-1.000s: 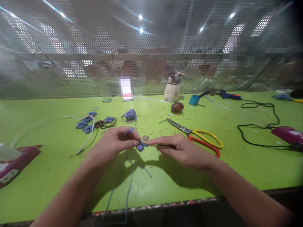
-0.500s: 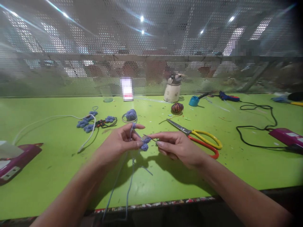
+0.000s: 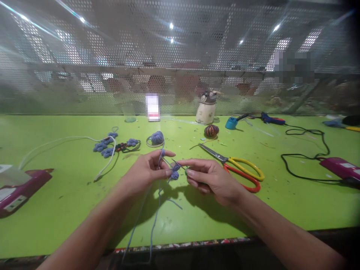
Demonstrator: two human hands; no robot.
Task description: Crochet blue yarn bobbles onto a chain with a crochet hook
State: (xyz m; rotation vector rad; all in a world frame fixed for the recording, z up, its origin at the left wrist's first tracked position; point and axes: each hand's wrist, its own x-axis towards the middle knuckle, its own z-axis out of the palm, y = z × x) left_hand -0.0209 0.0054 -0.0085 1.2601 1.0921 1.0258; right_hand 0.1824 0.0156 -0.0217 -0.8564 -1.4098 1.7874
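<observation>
My left hand (image 3: pixel 149 168) pinches a small purple-blue crochet piece (image 3: pixel 174 175) between thumb and fingers, with yarn (image 3: pixel 153 225) looped round the raised index finger and trailing down past the table edge. My right hand (image 3: pixel 208 175) is closed on a thin crochet hook (image 3: pixel 180 164), whose tip reaches into the piece's upper loops. Behind my left hand sits a ball of the same yarn (image 3: pixel 157 137). Large scissors (image 3: pixel 225 160) with one yellow and one red handle lie beside my right hand, blades pointing away to the left.
Finished purple-blue crochet pieces (image 3: pixel 107 146) and a white cable (image 3: pixel 67 138) lie at left, near a purple power strip (image 3: pixel 25 187). Farther back stand a clear cup (image 3: pixel 129 113), a lit phone (image 3: pixel 153 108), a bottle (image 3: pixel 206 110), a dark multicoloured yarn ball (image 3: pixel 211 131) and a blue pot (image 3: pixel 231 123).
The whole view has shifted slightly, so things sit a little lower and to the right. Both hands keep the same hold on the crochet piece and hook.
</observation>
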